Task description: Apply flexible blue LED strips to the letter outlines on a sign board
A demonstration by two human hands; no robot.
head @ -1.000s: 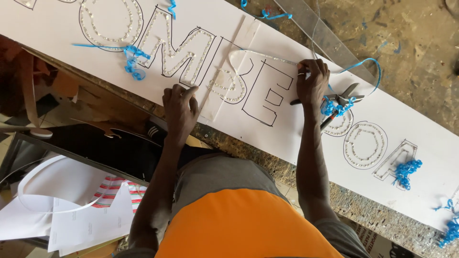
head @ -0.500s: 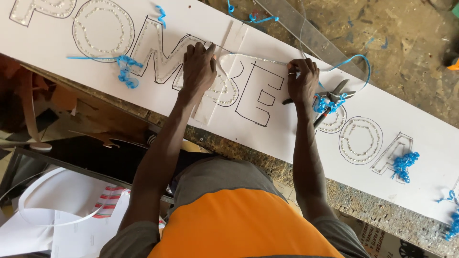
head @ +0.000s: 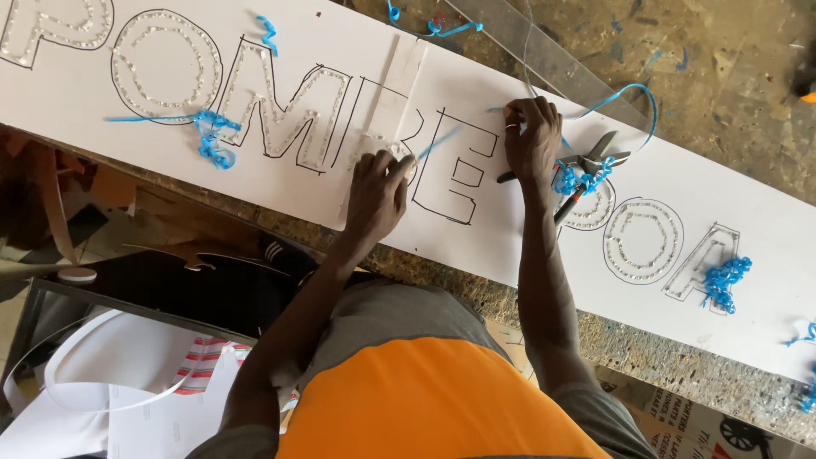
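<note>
Long white sign board [head: 731, 191] with outlined block letters lies diagonally across the rough, paint-flecked counter [head: 722, 76]; several letters are filled with small clear studs.

Left hand [head: 376, 194] lies flat on the board at the seam where a narrow white strip [head: 393, 93] overlaps it. Fingers [head: 384, 166] close together, pressing down on a studded letter. Grip closed on nothing, just palm-down contact.

Right hand [head: 532, 140] sits at the top of the unfilled outlined letter [head: 455, 170]. Grip pressed together, pinching the end of a thin blue plastic strip [head: 439, 142] that runs slanting down-left towards the left hand. Can't tell whether that strip joins the blue loop [head: 633, 98] curling out right of the hand; the fingers hide the junction.

Metal scissors with dark handles [head: 586, 163] lie on the board just right of the right hand, blades apart, with a tangle of blue strip scraps [head: 571, 180] over them.

More blue curls: one bunch [head: 208, 136] on the letters at left, one bunch [head: 724, 279] on the last letter at right.

Clear plastic ruler [head: 544, 55] rests on the counter above the board.
</note>
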